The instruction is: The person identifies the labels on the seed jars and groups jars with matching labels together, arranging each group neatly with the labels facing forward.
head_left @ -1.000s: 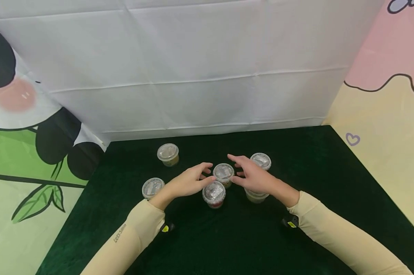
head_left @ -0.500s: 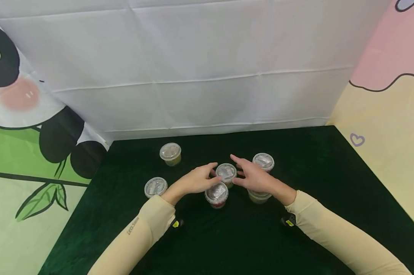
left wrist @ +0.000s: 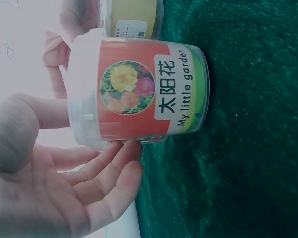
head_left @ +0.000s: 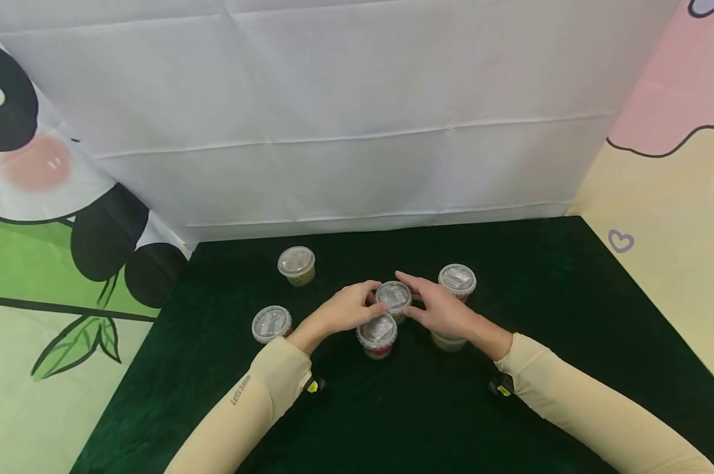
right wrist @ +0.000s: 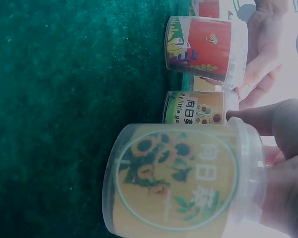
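On the dark green cloth, a lidded clear plastic cup (head_left: 394, 293) stands between my two hands. My left hand (head_left: 346, 309) is at its left side, the thumb over the edge of a front cup with a red label (head_left: 378, 349). That red label (left wrist: 126, 89) shows flowers in the left wrist view. My right hand (head_left: 440, 309) is at the middle cup's right side, thumb and fingers loosely spread, partly hiding a yellow-labelled sunflower cup (right wrist: 174, 183). In the right wrist view the middle cup (right wrist: 203, 108) also bears sunflowers. Whether the fingertips touch it, I cannot tell.
Another cup (head_left: 457, 279) stands behind my right hand. To the left are a back cup (head_left: 296, 263) and a nearer cup (head_left: 271, 322), close to the left wrist. A white cloth wall (head_left: 357, 164) rises behind the table.
My left hand has moved right, toward the middle cup. The right hand has come slightly closer to it. The cups keep their places relative to each other; the head view has shifted a little.
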The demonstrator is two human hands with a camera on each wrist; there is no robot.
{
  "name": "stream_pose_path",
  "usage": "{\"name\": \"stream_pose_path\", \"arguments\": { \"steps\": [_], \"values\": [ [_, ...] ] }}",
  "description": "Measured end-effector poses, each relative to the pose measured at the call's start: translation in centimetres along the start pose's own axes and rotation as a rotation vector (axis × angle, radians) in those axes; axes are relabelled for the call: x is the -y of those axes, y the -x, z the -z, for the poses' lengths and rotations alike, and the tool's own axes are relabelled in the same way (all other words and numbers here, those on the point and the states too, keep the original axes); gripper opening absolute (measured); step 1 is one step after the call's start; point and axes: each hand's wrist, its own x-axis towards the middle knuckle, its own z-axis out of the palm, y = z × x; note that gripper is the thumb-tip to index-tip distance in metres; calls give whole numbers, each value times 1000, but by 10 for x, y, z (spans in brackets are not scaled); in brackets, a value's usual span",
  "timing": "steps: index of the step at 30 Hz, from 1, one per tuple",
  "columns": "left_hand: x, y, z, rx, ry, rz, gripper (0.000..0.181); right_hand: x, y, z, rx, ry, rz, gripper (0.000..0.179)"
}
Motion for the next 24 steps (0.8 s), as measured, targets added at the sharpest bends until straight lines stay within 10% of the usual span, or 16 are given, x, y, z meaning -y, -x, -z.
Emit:
{"name": "stream_pose_path", "arguments": {
  "steps": [24],
  "values": [
    [6,5,-6,-7,86,30,60,-2,0,0,7,5,24,72]
  ]
}}
